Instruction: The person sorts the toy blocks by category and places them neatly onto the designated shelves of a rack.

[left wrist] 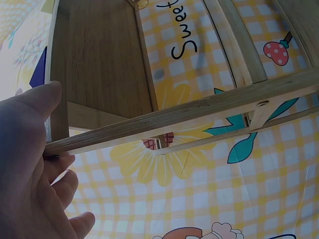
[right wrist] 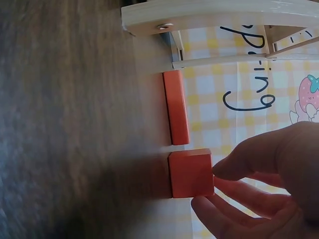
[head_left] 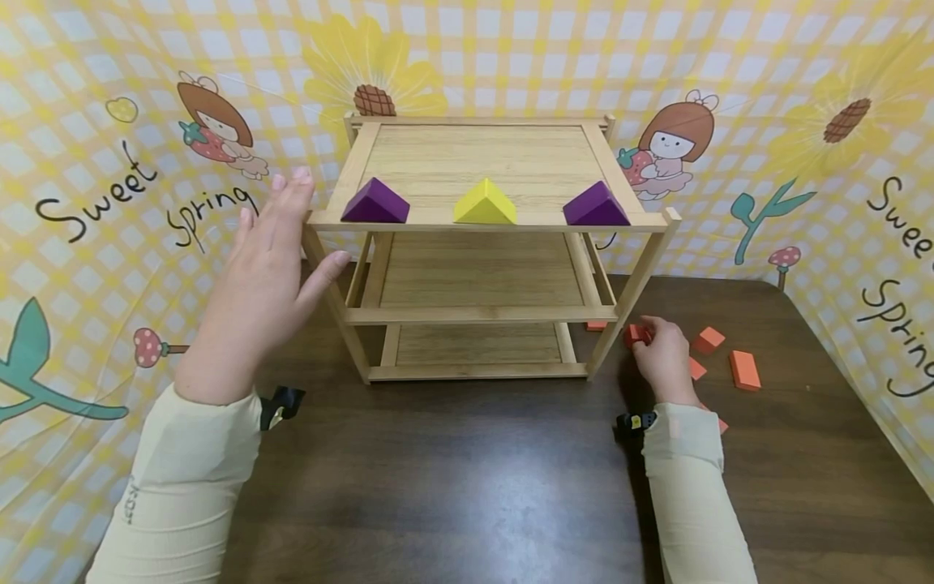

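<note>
Your right hand (head_left: 662, 357) is pinching a red-orange block (right wrist: 192, 174), squarish face, crisp edges, on the table (head_left: 438, 470) just right of the rack (head_left: 481, 315). Slim gap to the narrow block (right wrist: 177, 107); more blocks (head_left: 745, 371) crowd the right, roomier out front. Your left hand (head_left: 266, 268) touches the rack's top corner, fingers pretty straight.

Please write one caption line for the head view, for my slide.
Right hand pinching an orange block beside a three-tier wooden shelf topped by three triangular prisms.
</note>
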Available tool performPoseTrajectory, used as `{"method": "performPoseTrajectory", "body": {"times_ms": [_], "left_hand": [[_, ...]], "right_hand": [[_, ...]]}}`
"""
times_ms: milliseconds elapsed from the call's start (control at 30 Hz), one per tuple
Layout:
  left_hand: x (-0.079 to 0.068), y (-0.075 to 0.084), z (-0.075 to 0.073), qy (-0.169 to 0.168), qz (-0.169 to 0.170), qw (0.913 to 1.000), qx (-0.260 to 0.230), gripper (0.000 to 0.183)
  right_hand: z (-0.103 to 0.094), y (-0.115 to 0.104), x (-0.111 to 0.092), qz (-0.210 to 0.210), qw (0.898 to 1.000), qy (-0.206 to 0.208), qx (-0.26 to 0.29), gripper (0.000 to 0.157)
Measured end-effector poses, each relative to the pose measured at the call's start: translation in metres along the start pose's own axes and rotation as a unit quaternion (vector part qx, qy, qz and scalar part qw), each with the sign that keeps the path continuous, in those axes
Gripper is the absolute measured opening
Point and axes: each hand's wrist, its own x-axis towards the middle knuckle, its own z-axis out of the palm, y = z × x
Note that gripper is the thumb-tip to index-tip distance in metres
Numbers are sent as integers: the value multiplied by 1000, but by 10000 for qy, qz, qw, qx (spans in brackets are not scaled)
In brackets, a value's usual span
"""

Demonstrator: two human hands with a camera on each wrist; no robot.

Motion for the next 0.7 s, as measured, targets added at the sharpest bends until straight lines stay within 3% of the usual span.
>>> {"method": "performPoseTrajectory", "body": {"times_ms": [233,700], "left_hand": [[-1,0,0,-16,-3,10000,13,79],[0,-1,0,-26,-18,10000,-12,80]], "right_hand": [[2,3,2,25,9997,-194,-156,50],[5,8,-1,17,9999,-119,-2,46]]}}
